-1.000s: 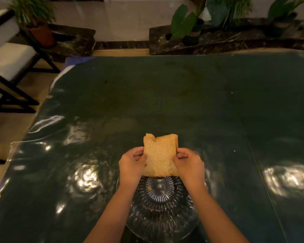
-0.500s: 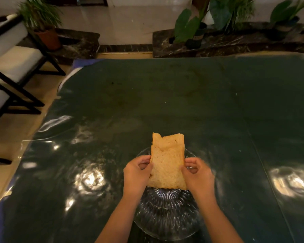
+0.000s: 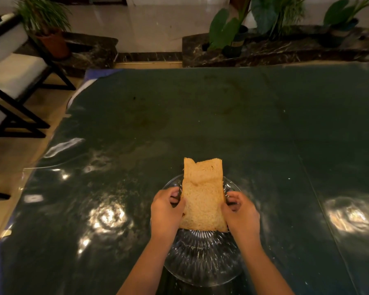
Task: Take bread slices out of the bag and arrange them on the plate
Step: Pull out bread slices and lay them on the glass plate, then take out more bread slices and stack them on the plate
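Note:
A stack of tan bread slices [image 3: 202, 199] hangs over a clear ribbed glass plate [image 3: 202, 258] near the table's front edge. The far slice sticks out beyond the near one and past the plate's far rim. My left hand [image 3: 166, 211] pinches the stack's left edge. Its right edge is pinched by my right hand [image 3: 241, 213]. Whether the bread touches the plate I cannot tell. No bag is in view.
The table [image 3: 200, 116] has a dark green glossy cover with light glare. Chairs [image 3: 11, 81] stand at the left. Potted plants [image 3: 232, 33] line a dark marble ledge behind the table; another pot [image 3: 51, 41] sits at the back left.
Both hands have carried the bread a little forward and lower over the plate's far half. The far slice now shows more beyond the near one.

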The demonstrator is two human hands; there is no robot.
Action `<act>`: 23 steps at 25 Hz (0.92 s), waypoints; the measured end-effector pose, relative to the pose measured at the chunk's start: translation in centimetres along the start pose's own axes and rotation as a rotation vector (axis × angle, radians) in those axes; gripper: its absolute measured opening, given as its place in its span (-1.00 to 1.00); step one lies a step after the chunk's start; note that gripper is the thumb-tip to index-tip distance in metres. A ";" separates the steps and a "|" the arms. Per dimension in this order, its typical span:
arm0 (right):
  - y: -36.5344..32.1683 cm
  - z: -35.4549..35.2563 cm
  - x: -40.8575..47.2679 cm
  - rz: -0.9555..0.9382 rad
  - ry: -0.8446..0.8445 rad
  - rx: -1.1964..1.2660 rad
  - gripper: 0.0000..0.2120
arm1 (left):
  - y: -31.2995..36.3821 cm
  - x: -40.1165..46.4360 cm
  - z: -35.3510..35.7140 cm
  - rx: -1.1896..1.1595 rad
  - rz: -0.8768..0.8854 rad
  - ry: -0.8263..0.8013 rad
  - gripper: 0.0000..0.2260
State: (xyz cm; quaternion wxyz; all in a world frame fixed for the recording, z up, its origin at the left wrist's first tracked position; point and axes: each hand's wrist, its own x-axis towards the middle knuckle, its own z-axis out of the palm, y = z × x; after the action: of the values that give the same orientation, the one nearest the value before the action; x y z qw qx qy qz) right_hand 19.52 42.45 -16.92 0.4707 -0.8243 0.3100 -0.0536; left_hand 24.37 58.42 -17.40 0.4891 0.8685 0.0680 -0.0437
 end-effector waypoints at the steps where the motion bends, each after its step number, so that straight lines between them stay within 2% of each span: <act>1: -0.1 0.0 0.2 -0.028 -0.006 -0.018 -0.72 | 0.0 0.1 0.1 0.012 0.011 0.000 -0.76; 9: 0.0 -0.1 1.6 -0.044 -0.091 -0.009 -0.71 | 0.1 0.9 0.6 -0.036 -0.054 -0.043 -0.82; 14: -0.9 -2.4 1.4 -0.022 -0.117 0.013 -0.62 | 1.4 0.4 -0.6 0.035 -0.073 -0.008 -0.77; 18: -2.9 -7.7 0.5 -0.066 -0.091 0.055 -0.60 | 6.5 -1.1 -1.2 -0.043 -0.009 -0.124 -0.73; 23: -5.3 -19.0 -1.9 -0.159 0.024 0.125 -0.66 | 17.8 -5.9 1.8 -0.044 0.248 -0.229 -0.69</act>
State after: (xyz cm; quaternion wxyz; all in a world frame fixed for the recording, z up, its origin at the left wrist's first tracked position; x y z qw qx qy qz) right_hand 13.23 31.28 -1.78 0.5119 -0.8145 0.2455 -0.1200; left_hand 21.44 47.26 -2.46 0.5141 0.8487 -0.0951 -0.0801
